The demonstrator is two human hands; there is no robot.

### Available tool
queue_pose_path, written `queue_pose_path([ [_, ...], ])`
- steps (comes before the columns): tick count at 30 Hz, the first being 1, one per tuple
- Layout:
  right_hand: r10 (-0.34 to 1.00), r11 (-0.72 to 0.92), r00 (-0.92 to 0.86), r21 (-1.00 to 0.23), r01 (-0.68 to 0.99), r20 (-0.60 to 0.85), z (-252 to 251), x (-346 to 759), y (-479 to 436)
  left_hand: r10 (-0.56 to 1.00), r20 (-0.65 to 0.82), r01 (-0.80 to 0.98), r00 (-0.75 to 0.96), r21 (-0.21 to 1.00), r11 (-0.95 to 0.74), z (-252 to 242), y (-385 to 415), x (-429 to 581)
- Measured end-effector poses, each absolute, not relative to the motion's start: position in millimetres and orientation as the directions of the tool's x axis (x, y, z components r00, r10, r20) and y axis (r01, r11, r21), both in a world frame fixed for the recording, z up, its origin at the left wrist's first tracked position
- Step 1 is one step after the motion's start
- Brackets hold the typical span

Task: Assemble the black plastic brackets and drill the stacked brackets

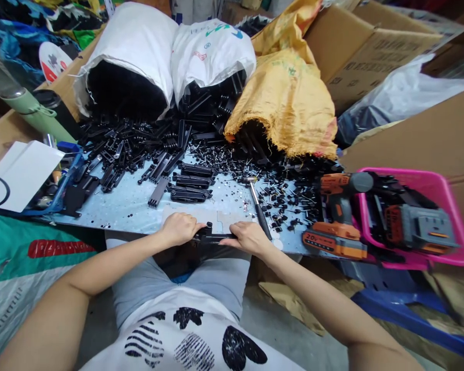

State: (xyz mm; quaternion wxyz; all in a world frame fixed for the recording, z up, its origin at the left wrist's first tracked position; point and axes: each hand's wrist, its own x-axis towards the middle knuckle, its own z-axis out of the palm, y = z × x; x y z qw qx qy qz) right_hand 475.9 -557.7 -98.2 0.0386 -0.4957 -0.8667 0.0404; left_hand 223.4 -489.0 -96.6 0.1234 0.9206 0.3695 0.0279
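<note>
Between both hands, at the table's front edge, is a long black plastic part (215, 237) lying sideways. My left hand (180, 229) is closed around its left end, thumb against a raised black knob. My right hand (248, 237) grips the other end, with the thumb on the near side. Just beyond the hands lies a flat pale plate (225, 218) with a stepped edge. A hammer (257, 203) with a black handle rests right beside my right hand. Several similar black parts are stacked (191, 182) behind the plate.
Loose black parts (116, 149) and pins (282, 206) cover much of the table. Two white sacks (135, 46) and a yellow sack (290, 98) spill parts at the back. A cordless drill (338, 216) and a pink basket (458, 221) stand right; a blue tray (71, 178) stands left.
</note>
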Motion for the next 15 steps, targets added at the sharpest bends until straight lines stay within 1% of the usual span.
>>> queue_pose_path([
  [2,0.835,0.544,-0.550,-0.158,0.824,0.009,-92,477,-556,0.659,-0.071,0.648,0.748,0.291,-0.704,-88,-487,218],
  [5,0.789,0.598,-0.614,-0.269,0.755,0.028,-92,479,-555,0.548,-0.109,0.543,0.829,0.391,-0.744,-80,-480,213],
  [6,0.784,0.601,-0.620,-0.289,0.745,0.031,-92,478,-554,0.552,-0.112,0.547,0.826,0.392,-0.739,-79,-479,212],
  [7,0.785,0.597,-0.619,-0.292,0.747,0.022,-92,476,-554,0.587,-0.113,0.583,0.801,0.370,-0.724,-79,-479,212],
  [9,0.805,0.571,-0.593,-0.241,0.785,-0.028,-89,468,-552,0.686,-0.114,0.684,0.719,0.289,-0.670,-79,-481,215],
  [11,0.854,0.507,-0.518,-0.147,0.849,-0.049,-83,455,-550,0.750,-0.117,0.752,0.651,0.234,-0.617,-81,-486,220],
  [13,0.881,0.471,-0.473,-0.074,0.879,-0.004,-78,440,-547,0.782,-0.110,0.783,0.613,0.212,-0.584,-83,-490,226],
  [15,0.854,0.520,-0.519,-0.051,0.852,0.044,-75,428,-543,0.794,-0.108,0.795,0.598,0.205,-0.571,-83,-493,230],
])
